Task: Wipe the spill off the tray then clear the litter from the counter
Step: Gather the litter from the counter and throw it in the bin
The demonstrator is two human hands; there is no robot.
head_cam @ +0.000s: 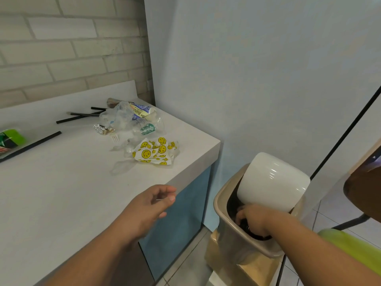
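Two hands to account for. Nearest: found left hand (152,205) hovering over the near edge of the white desk (61,193), fingers loosely curled, slack, holding nothing. Found right hand (253,220) off the desk to the right, sunk into the mouth of the beige plastic bin (221,205) beneath its tilted white swing lid (272,182). Cannot tell, in that dark interior, whether gripping or released. Judged as mid-disposal. No tray in sight, so cannot confirm the wipe.

Farther along the desk, well apart from the left fingers and almost straight ahead of them: logged a crumpled white paper wrapper printed with yellow smiley faces (156,151), closest item of the heap. Behind it, bunched together:
- clear plastic cup with a green logo (148,129), lying on its side
- white plastic fork (115,138)
- ball of crumpled foil (102,129)
- clear plastic bag (119,118)

Beyond those, towards the brick wall: thin black straws (80,116). At far left: one long black straw (31,146), long axis running near-left to far-right, beside a green drinks bottle (10,139).

Judged the left hand the nearer for the coming pick: reach forward, wrapper first.
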